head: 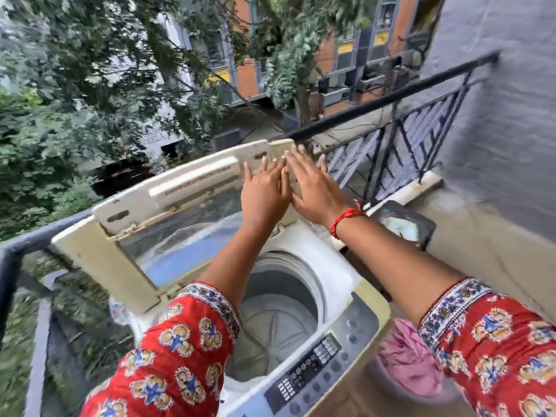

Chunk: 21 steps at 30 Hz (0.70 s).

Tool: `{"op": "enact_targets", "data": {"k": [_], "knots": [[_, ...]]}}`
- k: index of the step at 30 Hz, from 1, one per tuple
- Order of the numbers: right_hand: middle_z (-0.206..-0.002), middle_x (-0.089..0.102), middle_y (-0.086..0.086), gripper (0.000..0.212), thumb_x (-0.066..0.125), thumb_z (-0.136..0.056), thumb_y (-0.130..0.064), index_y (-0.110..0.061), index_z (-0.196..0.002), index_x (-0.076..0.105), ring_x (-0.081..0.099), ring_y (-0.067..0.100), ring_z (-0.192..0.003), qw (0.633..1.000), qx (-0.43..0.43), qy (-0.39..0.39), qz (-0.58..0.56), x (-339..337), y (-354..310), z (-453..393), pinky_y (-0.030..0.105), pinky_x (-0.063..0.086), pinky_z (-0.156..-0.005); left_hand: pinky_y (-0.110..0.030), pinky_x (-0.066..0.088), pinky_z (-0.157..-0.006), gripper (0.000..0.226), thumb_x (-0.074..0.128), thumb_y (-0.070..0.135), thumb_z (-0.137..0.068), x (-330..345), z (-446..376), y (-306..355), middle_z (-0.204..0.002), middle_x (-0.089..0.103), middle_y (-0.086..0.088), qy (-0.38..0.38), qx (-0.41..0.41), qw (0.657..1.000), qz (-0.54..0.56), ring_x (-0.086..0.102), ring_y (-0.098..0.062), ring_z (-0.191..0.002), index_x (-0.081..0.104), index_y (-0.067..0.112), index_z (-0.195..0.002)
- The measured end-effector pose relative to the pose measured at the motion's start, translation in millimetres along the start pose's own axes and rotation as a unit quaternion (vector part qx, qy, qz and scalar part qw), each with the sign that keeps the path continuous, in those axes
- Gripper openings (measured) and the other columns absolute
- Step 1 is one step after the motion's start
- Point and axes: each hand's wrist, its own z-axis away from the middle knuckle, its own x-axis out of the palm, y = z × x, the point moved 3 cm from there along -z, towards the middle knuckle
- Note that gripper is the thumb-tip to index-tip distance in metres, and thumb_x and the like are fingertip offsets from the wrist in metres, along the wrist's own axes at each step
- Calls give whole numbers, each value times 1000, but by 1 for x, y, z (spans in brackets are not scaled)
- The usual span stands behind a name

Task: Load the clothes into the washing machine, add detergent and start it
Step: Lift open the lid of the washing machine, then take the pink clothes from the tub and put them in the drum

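2 bare hands reach forward over a top-loading washing machine that stands on a balcony beside a black metal railing, with trees and an orange and grey building beyond it. Its folding lid is raised and bent at the hinge, the glass panel tilted up toward the rail and the cream top section standing nearly upright. Below the lid the drum lies open, its grey ribbed floor visible and no garment showing inside. A control panel with rows of buttons runs along the near edge of the machine. To the right of the machine, low down between it and the right sleeve, sits a bundle of pink clothes in what looks like a pale tub; the tub's edge is blurred. The left hand presses flat against the upper lid section with fingers straight and spread, holding nothing. The right hand lies just beside it, fingers likewise straight and slightly overlapping the left, resting on the lid's right end. A red thread bracelet circles the right wrist, and both forearms emerge from red patterned sleeves.
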Motion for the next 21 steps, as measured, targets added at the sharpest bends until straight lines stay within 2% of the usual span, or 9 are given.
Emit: {"op": "enact_targets", "data": {"k": [2,5,11,17,21], "knots": [[-159,22,10,70,49,-88,-27,-7,-150,24,15,21,-149,999,43,-9,4,-5,25,28,56,15,-117,-49,15,-118,46,33,27,-97,21,8,26,-134,58,-13,-32,19,999,29,44,-30,-135,49,12,-138],[-161,17,6,74,53,-87,-28,-11,-151,21,10,17,-149,993,109,-30,18,-18,65,74,55,11,-118,-48,13,-118,45,36,24,-97,58,20,72,-138,55,-13,-73,53,995,47,42,-29,-136,47,13,-140],[-162,9,5,80,57,-83,-24,-10,-152,20,5,18,-150,981,184,-47,44,-54,144,155,51,9,-118,-48,15,-118,44,37,27,-98,137,37,166,-140,54,-9,-139,111,981,72,43,-24,-136,50,13,-138],[-161,15,9,84,63,-76,-26,-10,-150,26,14,22,-149,960,259,-77,68,-69,228,242,54,17,-115,-51,21,-117,48,41,22,-92,207,68,257,-139,53,-14,-214,167,959,82,43,-28,-136,50,8,-137],[-160,18,10,91,67,-72,-34,-11,-150,25,20,27,-147,943,308,-115,53,-61,271,300,61,25,-111,-54,26,-113,50,33,28,-92,256,100,296,-136,57,-12,-265,171,945,85,46,-29,-134,53,8,-134]]}}
